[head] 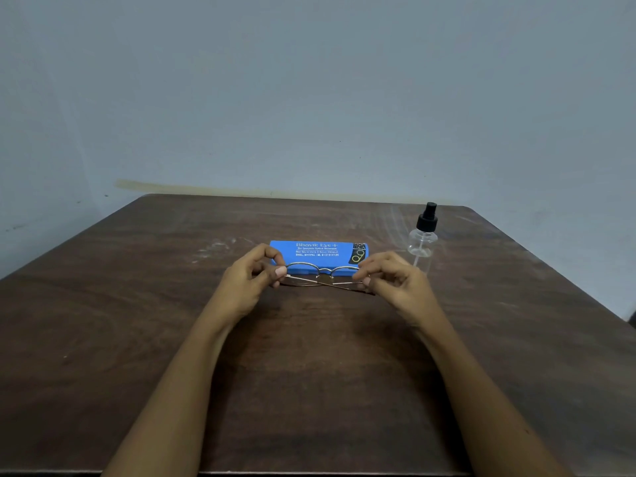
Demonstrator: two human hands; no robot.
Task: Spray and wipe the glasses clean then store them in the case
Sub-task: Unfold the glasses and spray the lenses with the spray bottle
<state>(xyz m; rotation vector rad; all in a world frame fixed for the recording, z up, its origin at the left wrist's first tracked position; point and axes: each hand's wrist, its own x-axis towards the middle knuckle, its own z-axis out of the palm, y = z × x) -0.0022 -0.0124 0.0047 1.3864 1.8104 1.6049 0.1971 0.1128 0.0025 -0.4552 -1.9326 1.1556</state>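
Thin metal-framed glasses (pixel 325 274) hang just above the dark wooden table (pixel 172 321), their temples folded and crossed. My left hand (pixel 249 282) pinches the frame's left end. At the right end, my right hand (pixel 392 280) pinches it too. Right behind the glasses lies a closed blue glasses case (pixel 318 250) with white print on its lid. A clear spray bottle (pixel 424 239) with a black nozzle stands upright to the right of the case, just beyond my right hand. No cloth is in view.
The table's far edge meets a pale blue-grey wall (pixel 309 98). White smudges (pixel 213 247) mark the tabletop left of the case. The table's right corner (pixel 619 315) drops off near the frame edge.
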